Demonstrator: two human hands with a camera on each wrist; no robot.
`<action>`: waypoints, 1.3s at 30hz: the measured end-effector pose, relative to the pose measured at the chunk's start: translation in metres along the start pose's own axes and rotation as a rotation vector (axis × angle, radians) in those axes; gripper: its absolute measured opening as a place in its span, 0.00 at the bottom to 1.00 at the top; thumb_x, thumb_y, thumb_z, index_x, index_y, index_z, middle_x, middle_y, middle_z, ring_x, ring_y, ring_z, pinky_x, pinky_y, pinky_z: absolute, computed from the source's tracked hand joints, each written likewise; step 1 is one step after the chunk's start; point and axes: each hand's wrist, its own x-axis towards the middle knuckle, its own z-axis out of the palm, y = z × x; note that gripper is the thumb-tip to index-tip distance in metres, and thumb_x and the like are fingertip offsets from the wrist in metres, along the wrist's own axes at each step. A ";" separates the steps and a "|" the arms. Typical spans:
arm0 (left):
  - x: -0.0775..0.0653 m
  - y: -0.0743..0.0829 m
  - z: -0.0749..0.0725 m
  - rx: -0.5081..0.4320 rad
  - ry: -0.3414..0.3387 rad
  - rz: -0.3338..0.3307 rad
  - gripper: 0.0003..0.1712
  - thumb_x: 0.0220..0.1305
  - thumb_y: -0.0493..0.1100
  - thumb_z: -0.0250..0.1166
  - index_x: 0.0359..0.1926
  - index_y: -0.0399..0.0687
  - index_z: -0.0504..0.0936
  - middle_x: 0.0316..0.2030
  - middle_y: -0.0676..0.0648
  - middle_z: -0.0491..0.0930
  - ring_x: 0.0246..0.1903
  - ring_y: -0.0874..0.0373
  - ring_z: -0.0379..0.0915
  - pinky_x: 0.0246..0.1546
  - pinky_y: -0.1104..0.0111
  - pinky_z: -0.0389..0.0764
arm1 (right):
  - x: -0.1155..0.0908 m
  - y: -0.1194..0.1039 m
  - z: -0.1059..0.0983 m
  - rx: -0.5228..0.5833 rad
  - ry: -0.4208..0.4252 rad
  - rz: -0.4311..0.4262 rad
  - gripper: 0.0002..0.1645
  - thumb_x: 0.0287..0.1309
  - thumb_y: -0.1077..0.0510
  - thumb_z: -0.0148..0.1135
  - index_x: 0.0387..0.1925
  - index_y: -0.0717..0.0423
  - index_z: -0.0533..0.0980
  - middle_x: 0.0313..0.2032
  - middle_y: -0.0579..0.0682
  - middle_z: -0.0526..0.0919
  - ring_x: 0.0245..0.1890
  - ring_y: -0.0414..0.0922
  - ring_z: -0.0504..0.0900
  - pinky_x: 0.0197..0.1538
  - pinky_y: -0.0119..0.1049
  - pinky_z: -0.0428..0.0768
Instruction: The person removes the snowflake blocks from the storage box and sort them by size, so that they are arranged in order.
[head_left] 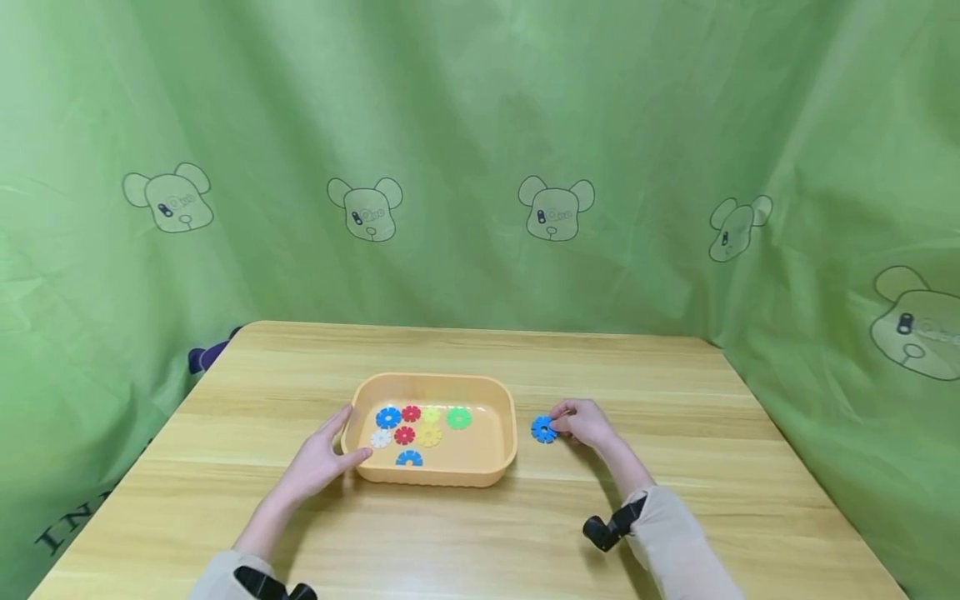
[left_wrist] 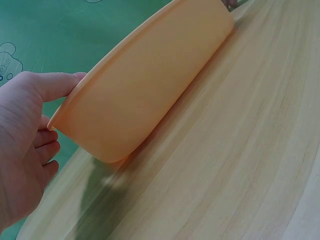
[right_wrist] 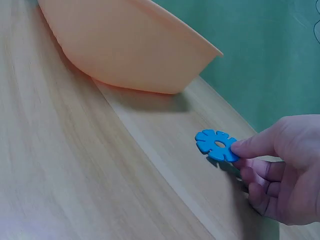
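In my right hand (head_left: 585, 422), thumb and fingers pinch a blue snowflake disc (right_wrist: 218, 145), a flat notched ring with a centre hole. It is held just right of the orange plastic basin (head_left: 472, 477), near the tabletop. At the basin's left end, my left hand (head_left: 318, 460) holds the rim, the thumb laid over the edge and the other fingers partly hidden. Inside the basin lie several more discs: a blue disc (head_left: 387, 417), a white disc (head_left: 381, 438), a green disc (head_left: 458, 418), and red and yellow ones. A front blue disc (head_left: 409, 457) is partly hidden by the basin wall.
The basin stands on a wood-grain table (head_left: 675, 400). Green cloth (head_left: 465, 108) with bear-head outlines hangs behind and beside it. A dark purple object (head_left: 206, 357) shows beyond the table's left back corner. Black wrist cameras (head_left: 615, 527) sit on both sleeves.
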 end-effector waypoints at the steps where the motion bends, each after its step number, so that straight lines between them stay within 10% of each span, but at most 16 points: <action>1: 0.000 0.000 0.000 -0.001 0.000 0.001 0.50 0.57 0.50 0.66 0.69 0.32 0.49 0.68 0.33 0.49 0.67 0.37 0.43 0.64 0.46 0.48 | 0.000 0.000 0.001 -0.013 0.007 -0.003 0.09 0.49 0.67 0.64 0.35 0.66 0.77 0.26 0.51 0.77 0.23 0.42 0.71 0.23 0.32 0.72; 12: 0.000 0.001 -0.001 0.001 -0.006 -0.002 0.50 0.56 0.51 0.66 0.69 0.32 0.49 0.68 0.33 0.48 0.67 0.37 0.43 0.64 0.46 0.48 | -0.001 0.000 0.007 -0.143 0.047 -0.081 0.09 0.47 0.66 0.66 0.34 0.66 0.78 0.30 0.54 0.80 0.28 0.44 0.74 0.29 0.32 0.73; 24: 0.000 -0.001 0.000 -0.010 0.007 0.002 0.50 0.56 0.50 0.66 0.69 0.33 0.50 0.68 0.34 0.49 0.67 0.36 0.43 0.64 0.45 0.48 | -0.003 -0.003 0.001 -0.002 0.006 -0.024 0.14 0.51 0.66 0.62 0.41 0.69 0.76 0.31 0.55 0.80 0.29 0.47 0.76 0.30 0.35 0.79; 39: 0.000 -0.004 -0.002 -0.039 0.012 -0.063 0.51 0.56 0.54 0.66 0.70 0.37 0.50 0.68 0.34 0.50 0.66 0.36 0.44 0.62 0.42 0.52 | -0.006 -0.065 -0.005 0.069 -0.012 -0.120 0.19 0.55 0.62 0.61 0.47 0.68 0.73 0.36 0.55 0.78 0.34 0.44 0.76 0.43 0.47 0.79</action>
